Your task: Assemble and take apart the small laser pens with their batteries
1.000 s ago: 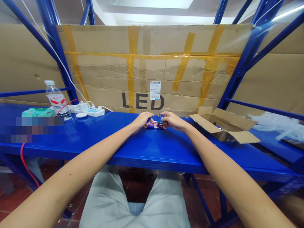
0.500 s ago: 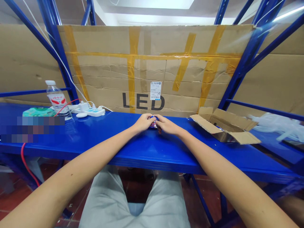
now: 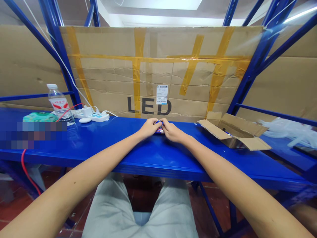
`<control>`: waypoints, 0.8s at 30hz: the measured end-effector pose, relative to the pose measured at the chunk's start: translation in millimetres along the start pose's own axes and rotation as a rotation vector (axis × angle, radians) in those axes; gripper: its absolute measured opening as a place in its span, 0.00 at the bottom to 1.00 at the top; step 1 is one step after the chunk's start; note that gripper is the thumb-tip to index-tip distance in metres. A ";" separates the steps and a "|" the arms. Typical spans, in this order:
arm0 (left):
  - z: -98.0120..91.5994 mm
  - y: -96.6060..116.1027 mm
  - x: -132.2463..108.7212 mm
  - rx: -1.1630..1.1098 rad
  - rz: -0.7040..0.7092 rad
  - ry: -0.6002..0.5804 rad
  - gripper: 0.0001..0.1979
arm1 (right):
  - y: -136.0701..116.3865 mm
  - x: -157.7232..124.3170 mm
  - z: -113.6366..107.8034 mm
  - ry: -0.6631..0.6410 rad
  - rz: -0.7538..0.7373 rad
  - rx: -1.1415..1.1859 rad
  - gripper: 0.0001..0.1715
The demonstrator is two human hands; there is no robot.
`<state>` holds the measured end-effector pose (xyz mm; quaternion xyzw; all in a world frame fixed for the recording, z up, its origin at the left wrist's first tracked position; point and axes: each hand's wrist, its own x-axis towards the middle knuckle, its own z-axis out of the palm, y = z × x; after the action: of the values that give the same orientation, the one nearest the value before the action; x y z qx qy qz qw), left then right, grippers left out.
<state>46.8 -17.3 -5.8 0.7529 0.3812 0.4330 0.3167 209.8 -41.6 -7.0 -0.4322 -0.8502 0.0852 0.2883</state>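
Note:
Close together near the back of the blue table [image 3: 153, 152], my two hands meet around a small shiny object with blue and reddish striped parts [image 3: 159, 131]. My left hand [image 3: 149, 127] grips its left side, fingers curled and thumb on top. From the right, my right hand [image 3: 173, 131] closes on the same object with bent fingers. Most of the object is covered by the fingers, so its kind cannot be made out.
To the right stands an open cardboard box [image 3: 235, 132], with clear plastic wrapping [image 3: 292, 130] beyond it. A water bottle [image 3: 59, 104], a green packet [image 3: 39, 116] and a white power strip [image 3: 97, 116] with cables lie left. A large taped cardboard panel [image 3: 111, 79] rises behind the table.
My right hand's fingers have shifted slightly on the small object, and a bit more of its striped face shows. Both hands keep their place on the table.

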 end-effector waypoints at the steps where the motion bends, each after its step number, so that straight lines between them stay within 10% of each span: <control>1: 0.2 1.7 -0.6 -0.013 -0.010 -0.006 0.11 | 0.7 0.2 -0.1 0.004 -0.001 -0.007 0.14; 24: 0.7 7.1 -3.0 -0.199 -0.212 -0.040 0.16 | 4.3 2.4 1.2 0.051 0.046 0.049 0.13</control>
<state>48.5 -23.5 -1.5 0.6817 0.4074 0.4177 0.4414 211.0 -36.9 -8.6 -0.4464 -0.8302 0.1016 0.3181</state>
